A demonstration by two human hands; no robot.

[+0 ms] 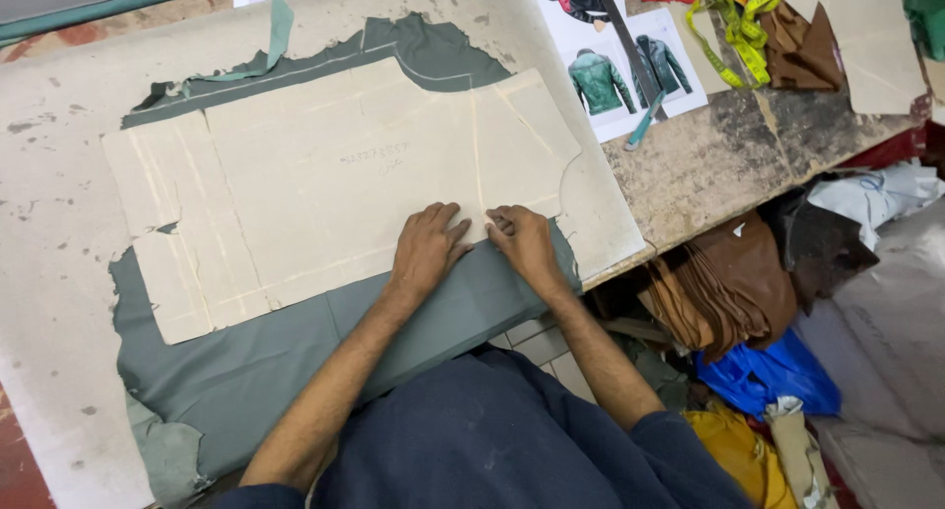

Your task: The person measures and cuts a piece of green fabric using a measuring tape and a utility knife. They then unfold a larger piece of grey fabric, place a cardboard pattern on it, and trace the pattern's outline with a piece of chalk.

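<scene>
I read step as holding pattern down: left hand (425,248) and right hand (525,245) flat, fingers spread, grasping nothing, on near edge of card pattern (325,189) over grey-green leather (256,356); next move needs steady pressure; worn worktable (709,164), jacket pictures (615,71), yellow tape measure (733,31); brown hides (724,283) below.

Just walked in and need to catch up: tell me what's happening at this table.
A person in a dark blue top leans over a worn worktable. Both hands lie flat, side by side, on the lower edge of a large beige cardboard pattern piece: left hand, right hand. The pattern rests on a grey-green sheet of leather-like material that sticks out above and below it. A yellow measuring tape and a printed sheet of jacket pictures lie farther along the table.
</scene>
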